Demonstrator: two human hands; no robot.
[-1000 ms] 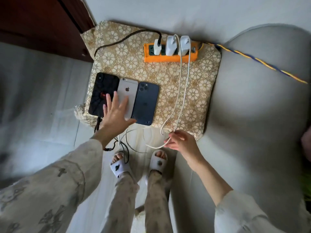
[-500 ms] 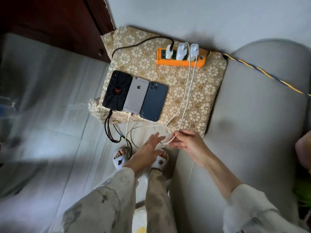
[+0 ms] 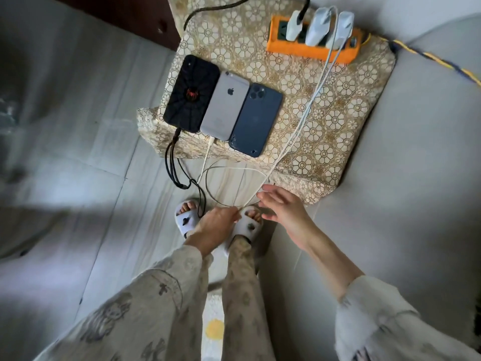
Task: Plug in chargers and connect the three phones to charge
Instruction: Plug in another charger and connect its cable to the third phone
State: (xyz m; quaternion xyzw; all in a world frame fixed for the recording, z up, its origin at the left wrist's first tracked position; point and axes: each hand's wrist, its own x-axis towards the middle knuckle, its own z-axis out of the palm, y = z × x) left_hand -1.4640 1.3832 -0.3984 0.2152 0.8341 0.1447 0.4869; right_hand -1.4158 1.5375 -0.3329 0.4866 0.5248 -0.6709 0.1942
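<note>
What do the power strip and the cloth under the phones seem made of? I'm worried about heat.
The power strip looks like orange moulded plastic, matte with crisp edges. The cloth seems a woven or lace-like fabric in beige with a flower pattern, draping softly over the edge; its fibre can't be told.

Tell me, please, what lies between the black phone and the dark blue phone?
The silver phone lies between the black phone and the dark blue phone, touching both, as the head view shows.

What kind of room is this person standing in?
Probably a room in a home, perhaps a living room. A grey sofa stands beside a small table under a flowered cloth, phones charge from an orange power strip, and the person wears house slippers.
</note>
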